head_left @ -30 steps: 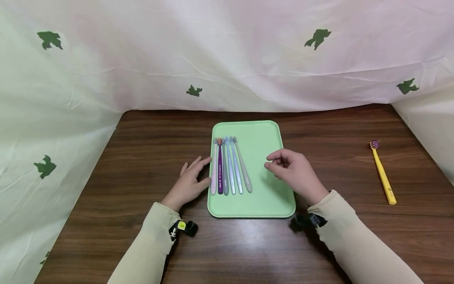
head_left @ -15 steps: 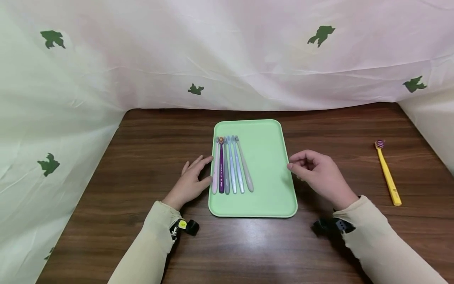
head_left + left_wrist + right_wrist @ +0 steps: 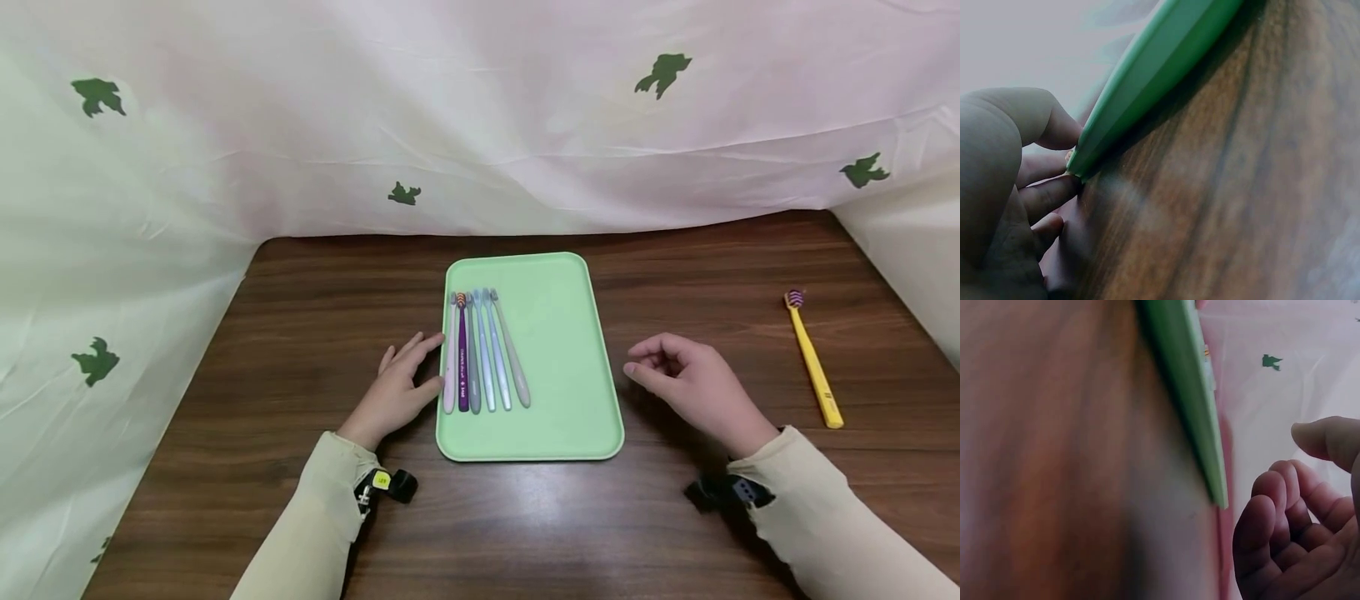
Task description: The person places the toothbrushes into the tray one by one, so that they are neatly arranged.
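A light green tray [image 3: 570, 350] lies on the table in the head view. Along its left side several toothbrushes lie in a row: a pink one [image 3: 450, 367], a purple one [image 3: 462, 367], grey ones and light blue ones, with a grey toothbrush [image 3: 517, 375] slanting at the right end. My left hand [image 3: 393, 392] touches the tray's left edge, its fingers extended; the left wrist view shows thumb and fingertips at the tray rim [image 3: 1141, 81]. Right of the tray hovers my right hand [image 3: 693, 383], fingers loosely curled and holding nothing. Farther right, a yellow toothbrush [image 3: 813, 362] rests on the wood.
The dark wooden table [image 3: 315, 333] stretches out on both sides of the tray. A pale cloth [image 3: 487, 108] with green bird shapes hangs behind it and along the sides.
My right hand has moved right, from above the tray to a spot beyond its right edge. The left hand stays at the tray's left edge, and the toothbrushes have kept their places.
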`<state>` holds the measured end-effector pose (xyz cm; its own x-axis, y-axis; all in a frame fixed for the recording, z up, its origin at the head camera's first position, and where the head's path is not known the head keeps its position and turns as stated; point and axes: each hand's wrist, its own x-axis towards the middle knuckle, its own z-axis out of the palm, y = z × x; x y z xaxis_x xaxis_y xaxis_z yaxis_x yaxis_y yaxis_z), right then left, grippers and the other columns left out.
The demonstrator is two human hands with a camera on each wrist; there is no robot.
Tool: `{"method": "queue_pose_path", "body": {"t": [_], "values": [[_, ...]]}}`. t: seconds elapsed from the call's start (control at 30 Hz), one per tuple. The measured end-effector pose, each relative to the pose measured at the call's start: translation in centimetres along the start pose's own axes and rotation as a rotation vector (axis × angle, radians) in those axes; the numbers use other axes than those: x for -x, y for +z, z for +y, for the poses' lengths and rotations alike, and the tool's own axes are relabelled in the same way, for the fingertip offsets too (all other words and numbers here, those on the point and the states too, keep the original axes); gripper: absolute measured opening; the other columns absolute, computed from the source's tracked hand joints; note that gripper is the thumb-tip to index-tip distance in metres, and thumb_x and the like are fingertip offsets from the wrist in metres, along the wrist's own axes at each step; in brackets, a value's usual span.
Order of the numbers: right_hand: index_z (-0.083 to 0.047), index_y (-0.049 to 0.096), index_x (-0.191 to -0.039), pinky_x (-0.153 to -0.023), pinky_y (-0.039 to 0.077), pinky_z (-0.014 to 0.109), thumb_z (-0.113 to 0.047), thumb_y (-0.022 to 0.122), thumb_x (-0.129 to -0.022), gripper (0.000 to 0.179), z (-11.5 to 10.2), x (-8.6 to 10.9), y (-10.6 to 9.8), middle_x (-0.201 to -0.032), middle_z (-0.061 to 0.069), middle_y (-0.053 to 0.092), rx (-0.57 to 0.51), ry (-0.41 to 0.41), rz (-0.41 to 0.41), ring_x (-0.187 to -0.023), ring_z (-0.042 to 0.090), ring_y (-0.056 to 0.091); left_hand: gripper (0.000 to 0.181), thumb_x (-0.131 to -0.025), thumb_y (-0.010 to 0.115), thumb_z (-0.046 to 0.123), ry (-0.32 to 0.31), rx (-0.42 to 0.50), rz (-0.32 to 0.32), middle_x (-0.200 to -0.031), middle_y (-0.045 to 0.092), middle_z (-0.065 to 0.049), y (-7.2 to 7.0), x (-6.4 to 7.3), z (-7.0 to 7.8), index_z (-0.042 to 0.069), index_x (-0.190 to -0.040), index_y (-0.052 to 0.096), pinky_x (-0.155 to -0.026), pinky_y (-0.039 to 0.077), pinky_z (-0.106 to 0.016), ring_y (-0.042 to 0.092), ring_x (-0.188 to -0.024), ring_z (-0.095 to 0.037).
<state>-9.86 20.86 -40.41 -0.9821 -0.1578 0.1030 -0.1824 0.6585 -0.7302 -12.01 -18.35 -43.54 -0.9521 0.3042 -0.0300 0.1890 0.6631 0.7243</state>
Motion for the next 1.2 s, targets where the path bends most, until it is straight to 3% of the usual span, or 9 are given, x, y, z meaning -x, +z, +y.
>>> {"method": "queue_pose_path", "body": {"t": [0.27, 0.53, 1.2], "values": [[-0.012, 0.072, -0.103, -0.059, 0.048, 0.022, -0.024, 0.072, -0.094, 0.015, 2.0, 0.2, -0.2, -0.083, 0.002, 0.065, -0.031, 0.009, -0.024, -0.070, 0.011, 0.057, 0.061, -0.097, 0.060, 0.021, 0.002, 0.009, 0.004, -0.157, 0.042, -0.001, 0.0, 0.0, 0.1, 0.014, -0.154, 0.041, -0.122, -0.005, -0.049, 0.020, -0.152, -0.022], [-0.008, 0.071, -0.105, -0.057, 0.052, 0.027, -0.025, 0.070, -0.096, 0.019, 3.3, -0.1, 0.0, -0.082, 0.006, 0.069, -0.155, 0.074, -0.040, -0.066, 0.016, 0.060, 0.061, -0.097, 0.061, 0.021, 0.014, 0.005, 0.005, -0.157, 0.042, -0.002, 0.0, 0.0, 0.0, 0.013, -0.154, 0.041, -0.122, -0.005, -0.050, 0.020, -0.152, -0.023], [-0.003, 0.064, -0.119, -0.059, 0.058, 0.032, -0.025, 0.068, -0.097, 0.031, 3.0, -0.2, -0.9, -0.093, 0.015, 0.065, -0.222, 0.105, -0.086, -0.069, 0.020, 0.063, 0.060, -0.097, 0.061, 0.020, 0.019, -0.004, 0.009, -0.156, 0.043, -0.004, -0.1, 0.3, 0.2, 0.013, -0.154, 0.042, -0.122, -0.003, -0.052, 0.021, -0.152, -0.025]]}}
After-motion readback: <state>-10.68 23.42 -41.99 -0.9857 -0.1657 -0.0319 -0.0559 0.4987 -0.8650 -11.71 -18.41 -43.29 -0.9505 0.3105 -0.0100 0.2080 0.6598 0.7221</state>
